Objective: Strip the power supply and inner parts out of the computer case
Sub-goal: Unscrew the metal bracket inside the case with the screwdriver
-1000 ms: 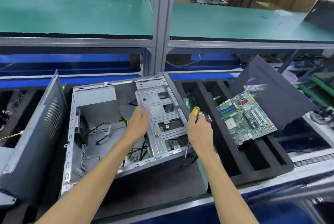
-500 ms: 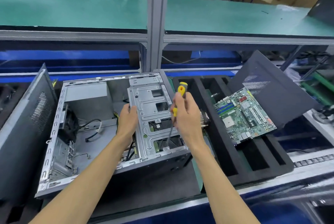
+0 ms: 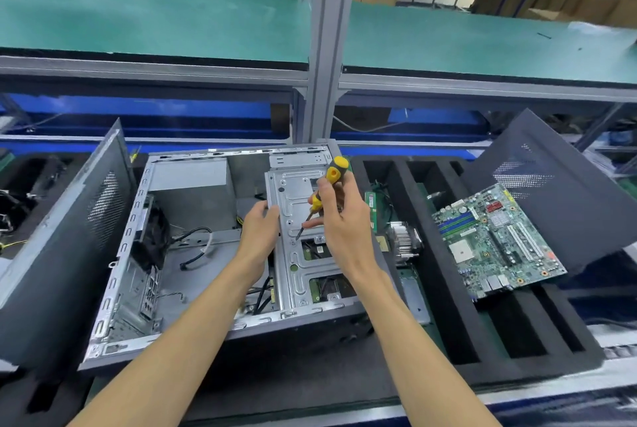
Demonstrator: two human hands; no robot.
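Observation:
An open grey computer case (image 3: 113, 292) lies on its side in front of me. Its power supply (image 3: 188, 173) sits in the far left corner, with a black fan (image 3: 151, 237) and loose cables (image 3: 196, 247) beside it. A silver drive cage (image 3: 300, 254) fills the case's right part. My left hand (image 3: 258, 230) grips the cage's left edge. My right hand (image 3: 341, 223) holds a yellow-and-black screwdriver (image 3: 325, 185), its tip touching the cage's top plate.
A black foam tray (image 3: 448, 288) to the right holds a green motherboard (image 3: 496, 240), a heatsink (image 3: 405, 244) and a memory stick (image 3: 372, 206). Dark side panels lean at the left (image 3: 58, 247) and right (image 3: 551, 185). A green shelf (image 3: 155, 19) spans above.
My right hand has risen from the case's right edge and turned the screwdriver point-down onto the drive cage. My left hand slid up along the cage's left edge.

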